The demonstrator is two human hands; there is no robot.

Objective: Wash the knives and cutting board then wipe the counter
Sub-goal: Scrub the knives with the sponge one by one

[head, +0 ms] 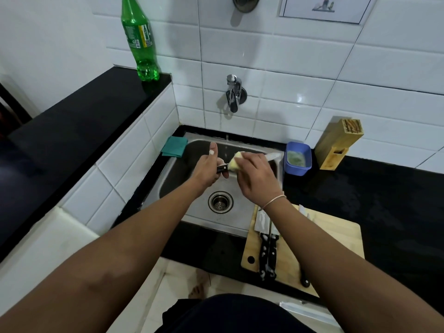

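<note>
Nearest, at the front edge of the black table (374, 188), a wooden cutting board (336, 241) lies just right of the sink (240, 186), partly under the right forearm. Two black-handled knives (267, 246) rest side by side on its left part, soap suds on the handles and the blades pointing toward the wall; a third dark handle (304, 279) shows by the board's front edge, its blade hidden by the arm.

Farther in, both hands work over the steel sink basin. The left hand (209, 170) curls round the black handle of a knife (272, 156), thumb stretched out, while the soapy blade points right toward the sink's rim. The right hand (255, 176), a thin bangle on its wrist, pinches a yellow sponge (236, 162) against the blade near the handle. A thin stream of water falls just behind the hands from the wall tap (233, 93). The drain (220, 202) sits below the wrists.

Beyond, a folded green cloth (174, 146) lies at the sink's back left corner. A blue tub (297, 158) holding pale green liquid stands just right of the sink, with a wooden knife block (338, 144) beside it near the tiled wall. On the raised black ledge far left stands a green plastic bottle (140, 39).
</note>
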